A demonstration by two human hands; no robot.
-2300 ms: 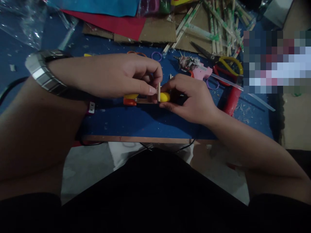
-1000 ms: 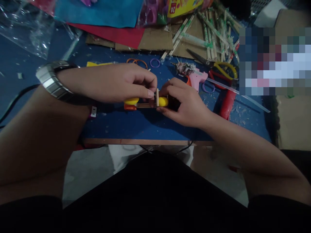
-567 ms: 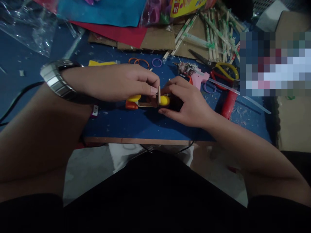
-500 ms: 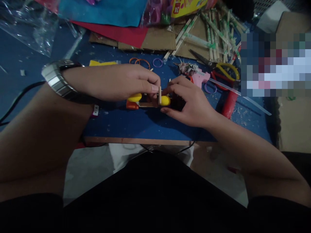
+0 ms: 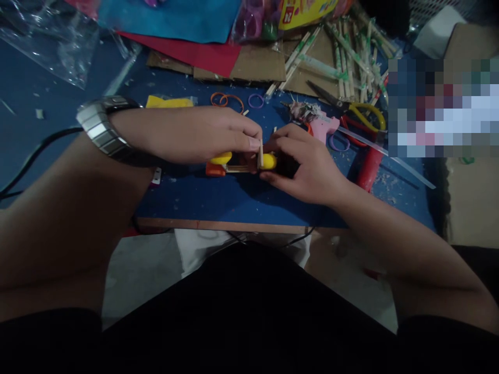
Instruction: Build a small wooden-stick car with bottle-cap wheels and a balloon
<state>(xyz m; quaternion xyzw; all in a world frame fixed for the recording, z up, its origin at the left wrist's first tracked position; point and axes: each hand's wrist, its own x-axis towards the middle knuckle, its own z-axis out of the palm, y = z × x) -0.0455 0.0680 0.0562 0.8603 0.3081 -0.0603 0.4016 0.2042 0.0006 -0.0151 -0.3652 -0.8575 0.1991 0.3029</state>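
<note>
A small stick frame (image 5: 237, 168) with yellow round pieces (image 5: 268, 161) and an orange piece (image 5: 215, 170) at its left end is between my hands near the table's front edge. My left hand (image 5: 218, 132), with a metal watch on the wrist, pinches a short upright wooden stick (image 5: 261, 152) on the frame between thumb and fingers. My right hand (image 5: 307, 163) curls round the frame's right end, thumb low by the yellow piece and fingers above. What its fingertips grip is partly hidden in shadow.
Behind the hands lie rubber bands (image 5: 256, 101), a pink glue gun (image 5: 324, 126), yellow-handled scissors (image 5: 364, 114), a red cylinder (image 5: 369, 169) and a clear glue stick. Farther back are cardboard (image 5: 257, 63), bundled sticks (image 5: 345, 65) and coloured sheets. A black cable (image 5: 42, 140) runs at left.
The whole view has shifted slightly, so hands and table items appear a little farther right. My grip on the stick frame looks nearly the same.
</note>
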